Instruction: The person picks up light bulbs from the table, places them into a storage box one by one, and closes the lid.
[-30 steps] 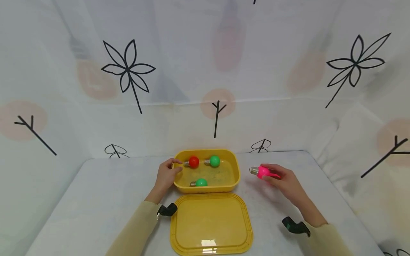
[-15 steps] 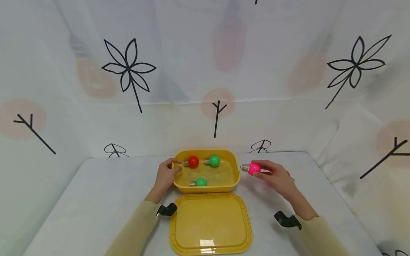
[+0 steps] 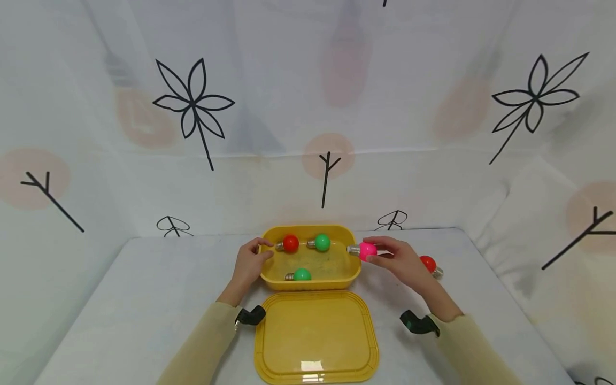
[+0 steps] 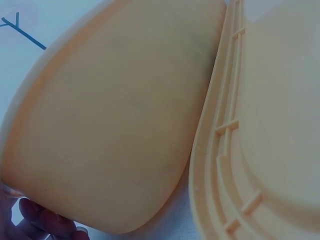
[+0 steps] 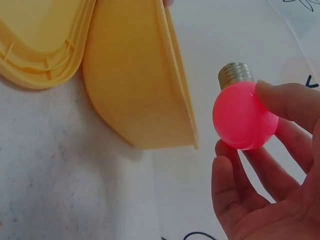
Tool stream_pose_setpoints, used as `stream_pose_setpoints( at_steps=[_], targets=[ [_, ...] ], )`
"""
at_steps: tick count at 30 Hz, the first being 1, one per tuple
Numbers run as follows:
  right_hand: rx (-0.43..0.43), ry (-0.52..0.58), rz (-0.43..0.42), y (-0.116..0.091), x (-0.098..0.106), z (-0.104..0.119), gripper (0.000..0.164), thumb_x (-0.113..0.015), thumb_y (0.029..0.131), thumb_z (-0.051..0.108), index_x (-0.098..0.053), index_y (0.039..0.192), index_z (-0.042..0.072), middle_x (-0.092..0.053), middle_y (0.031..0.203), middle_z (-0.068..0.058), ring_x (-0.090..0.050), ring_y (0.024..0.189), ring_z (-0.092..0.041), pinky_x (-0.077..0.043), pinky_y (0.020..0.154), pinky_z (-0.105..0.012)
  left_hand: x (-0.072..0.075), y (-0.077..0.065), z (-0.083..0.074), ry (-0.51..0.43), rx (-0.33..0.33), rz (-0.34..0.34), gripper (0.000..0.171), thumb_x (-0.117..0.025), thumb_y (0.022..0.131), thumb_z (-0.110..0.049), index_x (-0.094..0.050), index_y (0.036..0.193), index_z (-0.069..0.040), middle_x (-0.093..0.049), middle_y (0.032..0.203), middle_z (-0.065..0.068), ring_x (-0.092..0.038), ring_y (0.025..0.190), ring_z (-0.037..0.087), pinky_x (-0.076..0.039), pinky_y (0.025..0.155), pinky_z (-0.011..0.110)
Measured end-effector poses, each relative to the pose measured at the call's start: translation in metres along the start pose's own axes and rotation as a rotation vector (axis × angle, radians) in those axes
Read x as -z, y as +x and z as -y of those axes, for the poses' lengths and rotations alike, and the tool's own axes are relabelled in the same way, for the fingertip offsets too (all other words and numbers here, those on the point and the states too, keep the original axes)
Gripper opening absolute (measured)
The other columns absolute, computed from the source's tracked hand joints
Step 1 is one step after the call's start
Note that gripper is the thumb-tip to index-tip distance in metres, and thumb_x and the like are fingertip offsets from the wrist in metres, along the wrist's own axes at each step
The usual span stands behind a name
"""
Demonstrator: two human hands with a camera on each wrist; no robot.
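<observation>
A pink light bulb (image 3: 368, 251) with a silver screw base is pinched between the thumb and fingers of my right hand (image 3: 400, 264). Its base points left and overlaps the right rim of a yellow plastic box (image 3: 308, 284) in the head view. Seen from the right wrist, the bulb (image 5: 244, 117) is beside the box wall (image 5: 135, 85). My left hand (image 3: 247, 267) holds the box's left rim, and its fingertips (image 4: 55, 222) show under that edge in the left wrist view. Inside the box lie a red bulb (image 3: 291, 243) and two green bulbs, one at the back (image 3: 322, 243), one in front (image 3: 302, 274).
A flat yellow lid (image 3: 316, 337) lies on the white table (image 3: 144, 310) just in front of the box. Another red bulb (image 3: 427, 263) rests on the table behind my right wrist. A patterned white cloth (image 3: 284, 107) hangs behind the table.
My right hand has carried the pink bulb leftward from the table's right side to the box's right rim. The red bulb on the table has come into view. My left hand stays put.
</observation>
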State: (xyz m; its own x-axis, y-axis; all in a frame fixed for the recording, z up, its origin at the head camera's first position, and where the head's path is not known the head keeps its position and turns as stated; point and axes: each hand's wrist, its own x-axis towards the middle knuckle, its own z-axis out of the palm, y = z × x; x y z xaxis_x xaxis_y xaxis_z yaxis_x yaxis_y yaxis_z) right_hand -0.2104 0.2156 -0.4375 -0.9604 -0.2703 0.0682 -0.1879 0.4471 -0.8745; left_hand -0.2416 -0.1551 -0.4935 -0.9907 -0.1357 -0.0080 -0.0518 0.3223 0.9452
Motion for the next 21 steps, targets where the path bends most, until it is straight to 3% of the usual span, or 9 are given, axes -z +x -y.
stream_pose_setpoints(
  at_steps=[10,21],
  targets=[
    [0.046,-0.024,0.063,0.019,-0.008,0.018,0.049,-0.076,0.089,0.022,-0.062,0.133,0.007,-0.064,0.126,-0.006,-0.059,0.113,-0.028,-0.053,0.092,-0.038,0.000,-0.001,-0.002,0.006,0.003,0.001,0.014,-0.068,0.088,-0.007,-0.070,0.102,-0.008,-0.059,0.132,0.014,-0.043,0.133,0.031,-0.029,0.114,0.049],
    [0.050,-0.050,0.145,0.037,-0.015,0.029,0.044,-0.074,0.090,0.027,-0.064,0.130,0.011,-0.064,0.127,-0.008,-0.059,0.114,-0.030,-0.054,0.090,-0.042,0.001,0.000,-0.002,0.001,0.013,0.005,0.013,-0.068,0.089,-0.008,-0.070,0.102,-0.008,-0.057,0.136,0.014,-0.040,0.138,0.032,-0.029,0.114,0.048]
  ],
)
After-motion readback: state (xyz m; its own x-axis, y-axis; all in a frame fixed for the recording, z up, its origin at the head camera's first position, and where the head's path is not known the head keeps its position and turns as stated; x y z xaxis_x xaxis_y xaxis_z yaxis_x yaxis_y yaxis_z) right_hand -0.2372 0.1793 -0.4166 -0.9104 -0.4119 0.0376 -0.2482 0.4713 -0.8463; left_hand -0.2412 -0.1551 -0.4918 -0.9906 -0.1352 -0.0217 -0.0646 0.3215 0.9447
